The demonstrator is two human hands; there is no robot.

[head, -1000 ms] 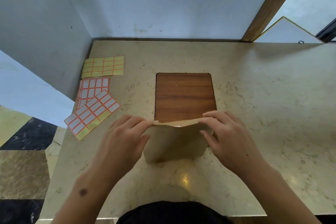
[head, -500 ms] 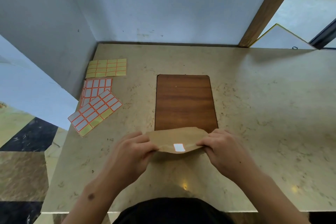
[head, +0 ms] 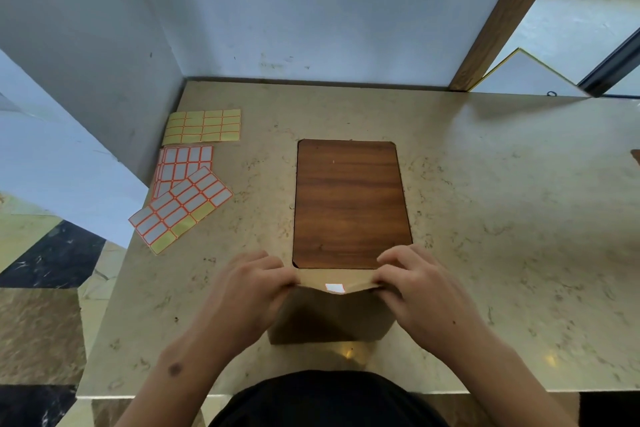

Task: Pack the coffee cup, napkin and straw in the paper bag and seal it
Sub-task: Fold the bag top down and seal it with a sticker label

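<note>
The paper bag is stood upright on the marble counter, close to the near edge and just in front of the person's dark-clothed torso. Its top is folded over toward the viewer, w/ a small white sticker set at the centre of the fold's lip. The fold is pinched at its left end by the left hand, fingers curled round the corner, and at its right end by the right hand, fingertips pressed on top of the flap. Both hands are clamped on the bag; neither is loose. Bag contents are hidden, so cup, napkin & straw cannot be seen.

The bag's far top edge is lined up w/ the near edge of a wooden inlay panel set flush in the counter. Three label sheets are laid at the counter's left edge, beside the wall: a yellow sheet farthest back, a white-label sheet below it, and an angled sheet overlapping that one's near corner. The sheets are well apart from the bag. Wide bare counter is left open to the right of the hands & behind the panel up to the back wall.
</note>
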